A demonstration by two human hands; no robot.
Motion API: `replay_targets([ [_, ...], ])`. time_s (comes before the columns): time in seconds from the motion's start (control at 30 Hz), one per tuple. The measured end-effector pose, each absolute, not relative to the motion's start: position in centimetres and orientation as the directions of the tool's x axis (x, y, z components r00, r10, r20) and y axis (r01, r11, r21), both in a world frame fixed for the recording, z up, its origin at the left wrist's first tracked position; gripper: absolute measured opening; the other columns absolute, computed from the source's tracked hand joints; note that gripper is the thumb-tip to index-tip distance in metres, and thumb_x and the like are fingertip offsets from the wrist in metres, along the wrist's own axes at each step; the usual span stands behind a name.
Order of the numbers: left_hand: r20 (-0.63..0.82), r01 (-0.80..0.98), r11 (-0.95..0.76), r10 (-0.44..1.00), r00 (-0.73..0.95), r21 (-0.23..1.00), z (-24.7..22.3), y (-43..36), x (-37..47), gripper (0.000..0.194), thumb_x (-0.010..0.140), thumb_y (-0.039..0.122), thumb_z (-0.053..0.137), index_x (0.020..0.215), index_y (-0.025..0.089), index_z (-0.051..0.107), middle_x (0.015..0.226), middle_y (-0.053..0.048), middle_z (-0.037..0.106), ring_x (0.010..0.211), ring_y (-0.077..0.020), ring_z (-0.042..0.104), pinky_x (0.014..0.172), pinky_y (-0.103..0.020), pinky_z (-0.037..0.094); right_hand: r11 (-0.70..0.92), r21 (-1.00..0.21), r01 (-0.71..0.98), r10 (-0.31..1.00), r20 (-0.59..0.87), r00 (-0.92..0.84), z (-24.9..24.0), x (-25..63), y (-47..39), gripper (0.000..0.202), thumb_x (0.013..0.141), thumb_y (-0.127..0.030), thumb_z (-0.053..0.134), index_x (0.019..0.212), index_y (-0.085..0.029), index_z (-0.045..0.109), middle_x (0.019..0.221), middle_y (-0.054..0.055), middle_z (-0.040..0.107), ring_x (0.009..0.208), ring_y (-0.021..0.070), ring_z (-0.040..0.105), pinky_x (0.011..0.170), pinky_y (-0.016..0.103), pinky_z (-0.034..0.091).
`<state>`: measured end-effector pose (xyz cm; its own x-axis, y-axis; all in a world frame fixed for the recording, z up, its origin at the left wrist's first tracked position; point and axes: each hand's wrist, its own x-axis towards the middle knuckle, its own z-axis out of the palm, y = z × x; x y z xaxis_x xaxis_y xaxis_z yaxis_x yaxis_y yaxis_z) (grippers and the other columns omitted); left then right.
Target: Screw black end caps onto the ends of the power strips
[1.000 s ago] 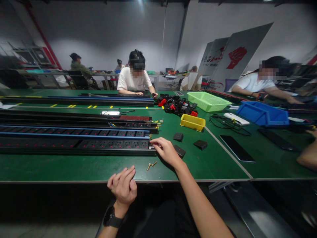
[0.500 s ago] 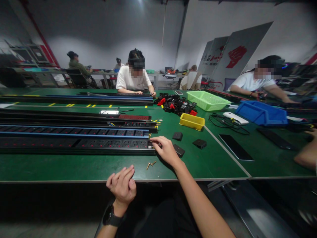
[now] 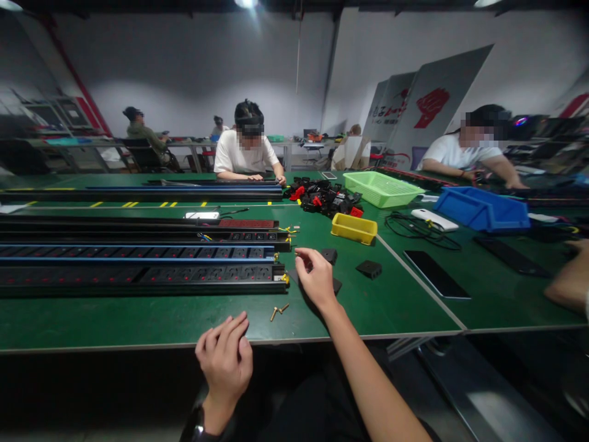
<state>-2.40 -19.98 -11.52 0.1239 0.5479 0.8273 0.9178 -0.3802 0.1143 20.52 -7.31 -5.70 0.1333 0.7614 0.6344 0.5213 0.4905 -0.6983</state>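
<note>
Your right hand [image 3: 315, 276] hovers half-curled and empty by the end of the power strip [image 3: 138, 279], near two screws [image 3: 278, 310]. Your left hand [image 3: 225, 359] rests loosely curled, empty, at the table [image 3: 138, 322] edge. Step in hand: fitting the strip's end; a steady pinch comes next.

On the worktop [image 3: 138, 319] long power strips [image 3: 138, 273] lie side by side at left, two screws [image 3: 277, 310] before their right end, end caps [image 3: 368, 268] to the right, and a small tray [image 3: 354, 228] behind those, with baskets [image 3: 384, 187] farther back.
</note>
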Motion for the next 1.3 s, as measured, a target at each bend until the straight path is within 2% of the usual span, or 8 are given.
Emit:
replay_targets([
  [0.17,0.643,0.895,-0.416,0.732,0.225,0.161,-8.0,-21.0,-3.4,0.021,0.098,0.028,0.053,0.114,0.026,0.068,0.121,-0.002,0.075,0.108,-0.0283,0.065,0.091,-0.045,0.04,0.467,-0.715,0.52,0.764,0.623,0.168,-5.5,20.5,-7.4,0.023,0.094,-0.025,0.053,0.105,-0.018,0.073,0.094,0.007,0.072,0.071,0.0168,0.062,0.068,0.029,0.051],
  [0.3,0.529,0.881,-0.426,0.806,0.266,0.206,-5.1,-20.1,-4.1,0.02,0.1,0.037,0.054,0.111,0.027,0.068,0.109,-0.002,0.076,0.1,-0.0262,0.066,0.082,-0.041,0.045,0.463,-0.766,0.446,0.78,0.591,0.205,-5.3,20.6,-7.9,0.025,0.094,-0.027,0.055,0.103,-0.019,0.076,0.097,0.008,0.074,0.076,0.0176,0.064,0.069,0.029,0.052],
  [0.4,0.529,0.866,-0.447,0.802,0.278,0.223,-3.5,-18.5,-3.8,0.02,0.099,0.039,0.055,0.106,0.025,0.068,0.102,-0.004,0.074,0.094,-0.025,0.066,0.077,-0.039,0.048,0.446,-0.824,0.349,0.826,0.529,0.194,-5.5,20.5,-8.9,0.025,0.093,-0.03,0.058,0.103,-0.02,0.078,0.096,0.008,0.075,0.078,0.0181,0.066,0.066,0.028,0.052],
  [0.53,0.527,0.818,-0.513,0.785,0.325,0.26,-1.9,-15.5,-2.5,0.018,0.099,0.034,0.055,0.105,0.023,0.068,0.099,-0.005,0.07,0.092,-0.0224,0.066,0.079,-0.035,0.051,0.42,-0.87,0.26,0.884,0.457,0.102,-6.0,19.9,-10.2,0.031,0.092,-0.031,0.061,0.118,-0.019,0.073,0.089,0.005,0.074,0.067,0.0155,0.062,0.057,0.026,0.049],
  [0.8,0.491,0.696,-0.696,0.675,0.552,0.174,0.5,-9.4,-0.1,0.018,0.097,0.033,0.06,0.106,0.024,0.071,0.096,-0.005,0.062,0.09,-0.0209,0.06,0.075,-0.032,0.05,0.482,-0.79,0.377,0.854,0.521,-0.001,-6.5,19.6,-10.6,0.034,0.094,-0.023,0.059,0.127,-0.024,0.067,0.099,0.005,0.075,0.081,0.0191,0.068,0.07,0.029,0.054],
  [1.0,0.445,0.657,-0.731,0.658,0.608,0.183,0.3,-8.5,0.4,0.018,0.1,0.034,0.058,0.108,0.023,0.07,0.095,-0.004,0.058,0.089,-0.019,0.057,0.074,-0.03,0.048,0.499,-0.78,0.379,0.84,0.542,0.008,-6.8,19.8,-10.7,0.032,0.096,-0.025,0.058,0.127,-0.024,0.066,0.105,0.006,0.075,0.084,0.0198,0.069,0.077,0.031,0.056],
  [1.1,0.442,0.643,-0.761,0.606,0.662,0.08,0.2,-8.3,0.7,0.018,0.102,0.031,0.055,0.103,0.021,0.07,0.093,-0.005,0.057,0.087,-0.0191,0.055,0.07,-0.029,0.046,0.507,-0.763,0.4,0.834,0.552,-0.004,-7.0,19.9,-10.7,0.031,0.097,-0.026,0.058,0.128,-0.025,0.066,0.109,0.007,0.075,0.09,0.0213,0.069,0.08,0.032,0.056],
  [1.3,0.354,0.53,-0.778,0.417,0.837,-0.337,0.4,-7.5,1.1,0.02,0.102,0.021,0.05,0.088,0.018,0.064,0.088,-0.008,0.058,0.085,-0.023,0.053,0.064,-0.034,0.041,0.51,-0.749,0.423,0.829,0.559,-0.01,-7.2,20.0,-10.8,0.032,0.099,-0.027,0.056,0.129,-0.025,0.064,0.109,0.008,0.074,0.091,0.0218,0.069,0.08,0.034,0.056],
])
